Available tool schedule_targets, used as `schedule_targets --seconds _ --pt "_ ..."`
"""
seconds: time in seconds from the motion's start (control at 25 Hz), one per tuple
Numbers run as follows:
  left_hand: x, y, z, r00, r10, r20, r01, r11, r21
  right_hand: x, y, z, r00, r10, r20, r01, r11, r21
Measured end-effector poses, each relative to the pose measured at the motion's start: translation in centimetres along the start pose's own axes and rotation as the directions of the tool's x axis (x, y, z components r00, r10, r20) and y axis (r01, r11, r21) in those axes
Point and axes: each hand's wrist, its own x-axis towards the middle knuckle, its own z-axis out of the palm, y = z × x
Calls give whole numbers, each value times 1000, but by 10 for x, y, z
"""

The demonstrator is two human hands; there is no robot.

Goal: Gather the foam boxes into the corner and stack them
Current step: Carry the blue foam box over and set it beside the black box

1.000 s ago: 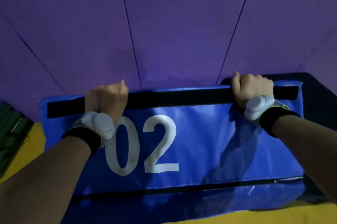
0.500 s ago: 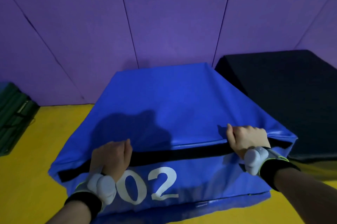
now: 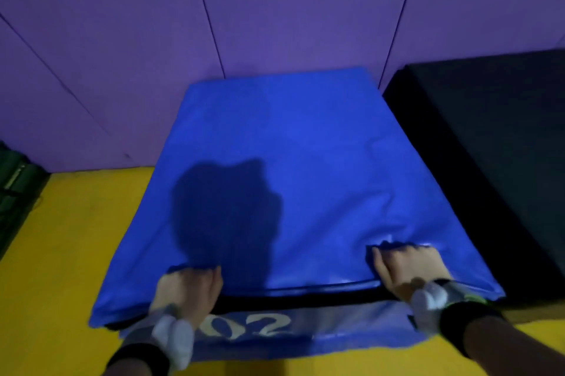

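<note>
A large blue foam box (image 3: 290,161) marked "02" on its near side lies flat on the yellow floor, its far edge against the purple wall. My left hand (image 3: 186,291) grips its near top edge at the left. My right hand (image 3: 406,270) grips the same edge at the right, fingers curled over the blue cover above a black strip. A black foam box (image 3: 495,143) sits right beside it on the right, also against the wall.
Padded purple wall panels (image 3: 275,8) close off the far side. A dark green folded mat (image 3: 15,183) lies at the left edge. Yellow floor matting (image 3: 70,238) shows left of the blue box and along the near edge.
The blue box went from standing on edge in front of me to lying flat on the floor against the wall. Both hands kept their grip and came down with it.
</note>
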Motion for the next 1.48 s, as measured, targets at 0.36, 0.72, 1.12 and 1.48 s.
schedule_targets --seconds 0.36,0.72,1.12,1.48 --pt "5 19 21 997 16 -79 -38 956 -291 24 59 25 954 293 58 -297 949 102" --pt "50 88 -11 973 228 30 -207 926 -317 -2 74 12 923 321 212 -363 910 199" --pt "109 246 -31 926 367 85 -312 874 -372 25 175 11 808 462 365 -568 773 281" --pt "168 304 -31 913 136 386 -18 956 -294 113 184 18 840 351 413 -482 832 274"
